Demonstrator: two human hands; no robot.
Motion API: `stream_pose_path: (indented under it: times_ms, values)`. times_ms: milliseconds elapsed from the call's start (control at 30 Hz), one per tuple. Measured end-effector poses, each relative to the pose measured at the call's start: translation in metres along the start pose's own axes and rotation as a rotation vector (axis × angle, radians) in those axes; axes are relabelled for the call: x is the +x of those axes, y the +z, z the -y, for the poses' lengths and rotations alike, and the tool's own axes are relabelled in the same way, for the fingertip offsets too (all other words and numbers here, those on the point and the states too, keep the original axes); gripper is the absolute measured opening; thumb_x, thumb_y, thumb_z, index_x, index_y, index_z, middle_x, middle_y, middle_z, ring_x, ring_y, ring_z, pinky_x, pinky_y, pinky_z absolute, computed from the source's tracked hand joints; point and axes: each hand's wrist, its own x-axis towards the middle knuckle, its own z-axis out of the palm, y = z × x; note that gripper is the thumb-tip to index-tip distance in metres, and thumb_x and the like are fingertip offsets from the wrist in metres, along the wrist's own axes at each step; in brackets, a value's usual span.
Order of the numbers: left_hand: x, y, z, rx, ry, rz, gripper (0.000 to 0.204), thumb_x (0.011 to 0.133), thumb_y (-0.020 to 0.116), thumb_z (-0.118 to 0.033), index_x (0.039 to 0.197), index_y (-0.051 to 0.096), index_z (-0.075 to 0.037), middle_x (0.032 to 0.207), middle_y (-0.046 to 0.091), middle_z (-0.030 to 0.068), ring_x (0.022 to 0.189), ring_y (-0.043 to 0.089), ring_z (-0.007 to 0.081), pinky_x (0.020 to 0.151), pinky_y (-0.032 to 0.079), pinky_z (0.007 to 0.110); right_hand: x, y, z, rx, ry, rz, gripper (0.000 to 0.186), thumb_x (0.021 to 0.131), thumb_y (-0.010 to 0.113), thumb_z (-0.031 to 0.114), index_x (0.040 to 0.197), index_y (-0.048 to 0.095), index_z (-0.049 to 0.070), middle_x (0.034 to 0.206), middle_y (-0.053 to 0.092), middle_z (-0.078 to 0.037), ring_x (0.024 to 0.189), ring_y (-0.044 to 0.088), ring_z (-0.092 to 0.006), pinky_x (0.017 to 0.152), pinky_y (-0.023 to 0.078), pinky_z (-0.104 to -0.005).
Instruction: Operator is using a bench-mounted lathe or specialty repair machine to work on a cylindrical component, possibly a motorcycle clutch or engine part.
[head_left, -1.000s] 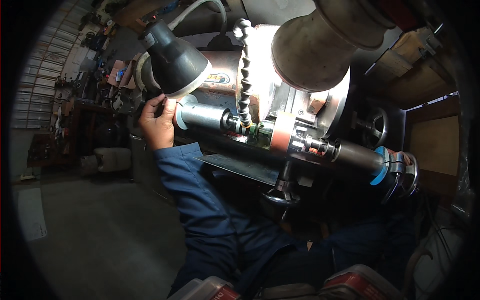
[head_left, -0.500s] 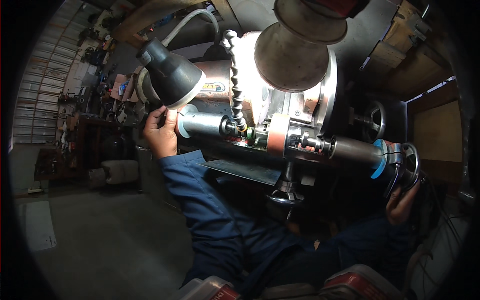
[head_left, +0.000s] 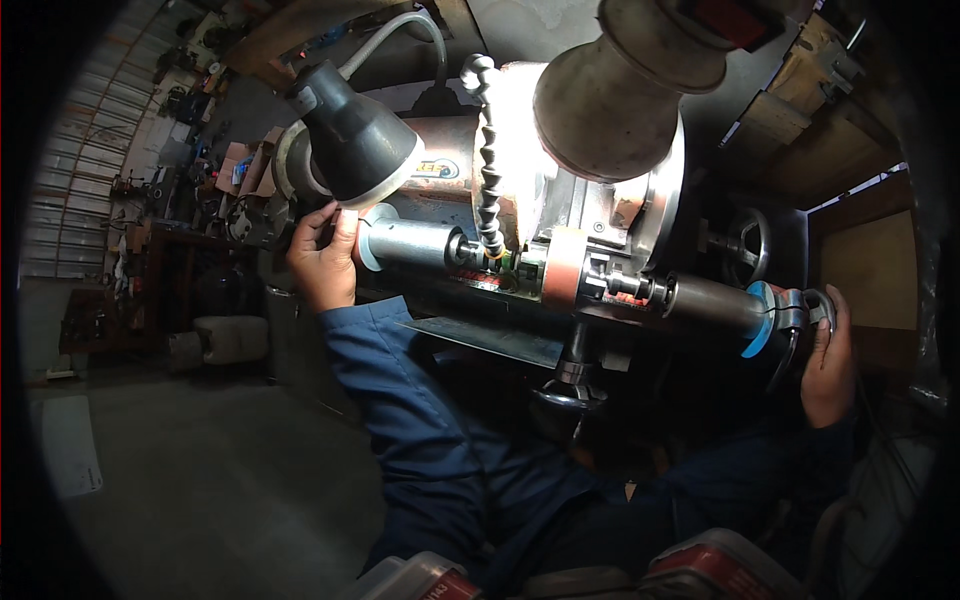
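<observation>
Left hand (head_left: 322,262): raised at the left end of a grey steel shaft (head_left: 412,243), fingers curled about the pale end cap (head_left: 372,238), just beneath the rim of a dark conical work lamp (head_left: 352,140). Sleeve dark blue.

Right hand (head_left: 826,362): closed around the shaft's far right end (head_left: 806,310), beside a blue collar (head_left: 757,318); whether the grip is tight cannot be told.

Shaft: lies roughly level across the front of a lathe, passing through an orange-banded fitting (head_left: 562,268) and continuing to the right as a darker length (head_left: 712,300).

Lathe headstock (head_left: 590,200): brightly lit metal body behind the shaft.

Segmented coolant hose (head_left: 487,160): hangs down in front of the headstock, its tip near the shaft.

Second lamp shade (head_left: 625,90): large, pale, above the headstock.

Handwheel (head_left: 745,250): dark, behind the shaft's right part.

Workshop floor (head_left: 200,470): grey concrete, lower left; cluttered shelving (head_left: 150,200) beyond.

Red-lidded containers (head_left: 720,570): at the lower edge.
</observation>
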Motion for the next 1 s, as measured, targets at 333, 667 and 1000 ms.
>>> stream_pose_path:
  times_ms: [333, 667, 1000]
  values:
    - [-0.006, 0.005, -0.010, -0.053, 0.049, -0.016, 0.021, 0.080, 0.075, -0.007, 0.097, 0.066, 0.001, 0.094, 0.069, 0.0084, 0.084, 0.062, 0.0111, 0.081, 0.049, 0.026, 0.047, -0.018, -0.002, -0.033, 0.034, 0.259, 0.027, 0.095, 0.043, 0.010, 0.114, 0.054, -0.006, 0.104, 0.062, -0.019, 0.097, 0.061, -0.0272, 0.087, 0.046, -0.0338]
    - [-0.007, 0.006, -0.023, 0.016, 0.078, -0.050, 0.023, 0.078, 0.077, -0.012, 0.092, 0.068, 0.003, 0.089, 0.071, 0.0078, 0.083, 0.064, 0.0105, 0.079, 0.050, 0.025, 0.115, 0.001, -0.053, -0.106, -0.052, 0.879, 0.019, 0.079, 0.057, 0.008, 0.083, 0.068, -0.007, 0.080, 0.069, -0.018, 0.074, 0.066, -0.0216, 0.074, 0.051, -0.0300]
    - [-0.007, 0.005, -0.029, -0.048, -0.027, -0.011, 0.018, 0.079, 0.076, -0.010, 0.092, 0.069, 0.001, 0.086, 0.070, 0.0059, 0.077, 0.063, 0.0087, 0.071, 0.051, 0.024, 0.146, 0.025, -0.055, -0.182, 0.312, 1.106, 0.019, 0.085, 0.054, 0.014, 0.077, 0.068, 0.004, 0.060, 0.060, -0.006, 0.043, 0.054, -0.0125, 0.038, 0.042, -0.0263]
